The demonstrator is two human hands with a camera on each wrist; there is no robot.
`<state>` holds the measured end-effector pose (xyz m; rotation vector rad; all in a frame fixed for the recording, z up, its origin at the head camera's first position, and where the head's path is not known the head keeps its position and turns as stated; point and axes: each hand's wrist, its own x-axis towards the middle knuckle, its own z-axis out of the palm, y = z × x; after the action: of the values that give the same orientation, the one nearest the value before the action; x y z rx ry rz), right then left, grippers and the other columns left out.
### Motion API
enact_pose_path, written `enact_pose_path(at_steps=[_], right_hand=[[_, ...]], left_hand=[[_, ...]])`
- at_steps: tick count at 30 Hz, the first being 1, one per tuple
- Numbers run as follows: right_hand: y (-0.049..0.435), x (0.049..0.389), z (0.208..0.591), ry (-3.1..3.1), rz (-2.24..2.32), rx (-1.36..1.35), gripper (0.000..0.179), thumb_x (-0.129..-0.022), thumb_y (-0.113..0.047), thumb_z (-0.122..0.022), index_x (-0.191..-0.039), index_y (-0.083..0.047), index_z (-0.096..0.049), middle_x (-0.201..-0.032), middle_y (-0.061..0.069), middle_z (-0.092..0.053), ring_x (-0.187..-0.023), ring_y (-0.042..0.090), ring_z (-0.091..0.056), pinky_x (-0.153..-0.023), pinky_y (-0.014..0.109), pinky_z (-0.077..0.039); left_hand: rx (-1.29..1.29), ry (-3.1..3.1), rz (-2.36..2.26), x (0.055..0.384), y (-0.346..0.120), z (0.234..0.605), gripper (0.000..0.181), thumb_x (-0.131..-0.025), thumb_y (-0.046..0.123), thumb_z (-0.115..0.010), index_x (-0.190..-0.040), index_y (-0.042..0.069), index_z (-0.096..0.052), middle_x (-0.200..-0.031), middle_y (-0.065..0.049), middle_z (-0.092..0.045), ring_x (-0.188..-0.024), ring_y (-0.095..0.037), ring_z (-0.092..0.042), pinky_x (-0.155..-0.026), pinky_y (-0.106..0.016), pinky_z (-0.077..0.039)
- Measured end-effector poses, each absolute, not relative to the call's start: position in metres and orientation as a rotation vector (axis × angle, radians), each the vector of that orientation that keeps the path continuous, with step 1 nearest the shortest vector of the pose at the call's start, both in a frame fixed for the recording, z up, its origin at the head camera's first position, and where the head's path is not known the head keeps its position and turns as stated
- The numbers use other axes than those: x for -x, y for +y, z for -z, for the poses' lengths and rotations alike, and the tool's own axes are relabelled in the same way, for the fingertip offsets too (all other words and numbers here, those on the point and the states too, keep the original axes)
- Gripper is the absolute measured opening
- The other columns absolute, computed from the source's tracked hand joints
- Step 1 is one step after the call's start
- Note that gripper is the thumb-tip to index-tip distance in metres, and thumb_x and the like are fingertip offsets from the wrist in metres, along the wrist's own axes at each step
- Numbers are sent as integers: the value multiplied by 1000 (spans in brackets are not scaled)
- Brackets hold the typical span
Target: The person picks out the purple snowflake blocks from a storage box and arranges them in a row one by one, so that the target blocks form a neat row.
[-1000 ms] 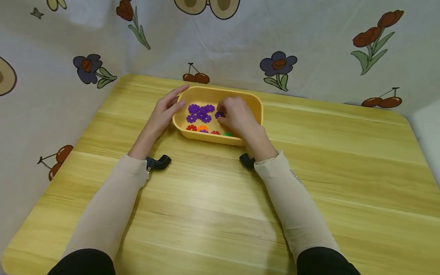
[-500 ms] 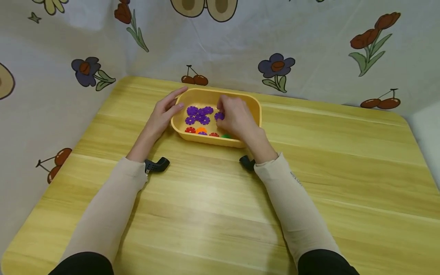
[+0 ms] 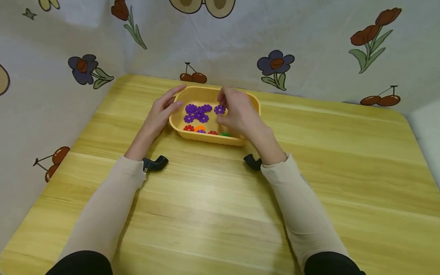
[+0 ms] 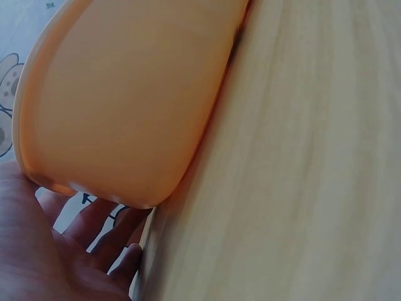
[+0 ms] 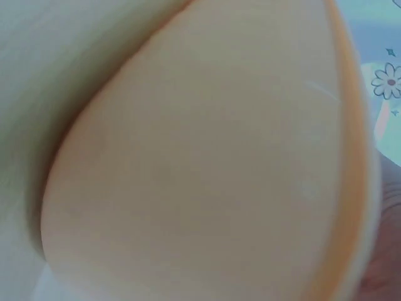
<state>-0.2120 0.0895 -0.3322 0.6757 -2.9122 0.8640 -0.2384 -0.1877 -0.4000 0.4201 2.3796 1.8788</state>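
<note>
A yellow plastic basket (image 3: 213,138) stands near the table's back edge. My left hand (image 3: 160,115) grips its left end, thumb over the rim and fingers along the outside; in the left wrist view the left hand (image 4: 50,251) curls against the end wall. My right hand (image 3: 240,112) reaches over the front rim into the basket, fingers bent. Between its thumb and fingertips it pinches a purple snowflake disc (image 3: 219,109). A cluster of several purple snowflake discs (image 3: 197,110) lies left of it. In the right wrist view, the basket's wall (image 5: 188,163) hides most of the hand.
Along the basket's front inside wall lie red snowflake discs (image 3: 188,128), an orange disc (image 3: 200,128) and a green disc (image 3: 225,134). The wooden table (image 3: 203,206) extends toward me and to both sides. A patterned cloth (image 3: 233,42) hangs behind it.
My right hand has shifted up and to the right inside the basket. The purple disc at its fingertips has moved slightly toward the back and shows more fully. My left hand stays on the basket.
</note>
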Motion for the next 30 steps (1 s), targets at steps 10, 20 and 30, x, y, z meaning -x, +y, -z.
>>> enact_pose_path(at_steps=[10, 20, 30], right_hand=[[103, 206, 321, -2827, -926, -721, 37, -84, -6, -78, -116, -1, -61, -106, 9, -67, -99, 28, -68, -87, 32, -57], [148, 205, 308, -2734, -966, -635, 32, -84, -4, -79, -110, 0, -60, -106, 13, -69, -99, 27, -70, -92, 42, -62], [179, 209, 308, -2712, -1030, -541, 34, -87, -2, -78, -115, 2, -59, -109, 17, -68, -101, 30, -70, -96, 48, -61]], left_hand=[[-408, 2365, -1910, 237, -192, 402, 49, -109, 29, -57, -157, 37, -50, -155, -11, -56, -135, -33, -60, -90, -23, -61], [-441, 2371, -1900, 240, -186, 400, 50, -109, 23, -55, -158, 35, -50, -160, -9, -52, -139, -33, -58, -92, -25, -61], [-441, 2372, -1901, 239, -187, 399, 50, -109, 25, -56, -158, 33, -50, -161, -9, -51, -138, -35, -58, -92, -25, -61]])
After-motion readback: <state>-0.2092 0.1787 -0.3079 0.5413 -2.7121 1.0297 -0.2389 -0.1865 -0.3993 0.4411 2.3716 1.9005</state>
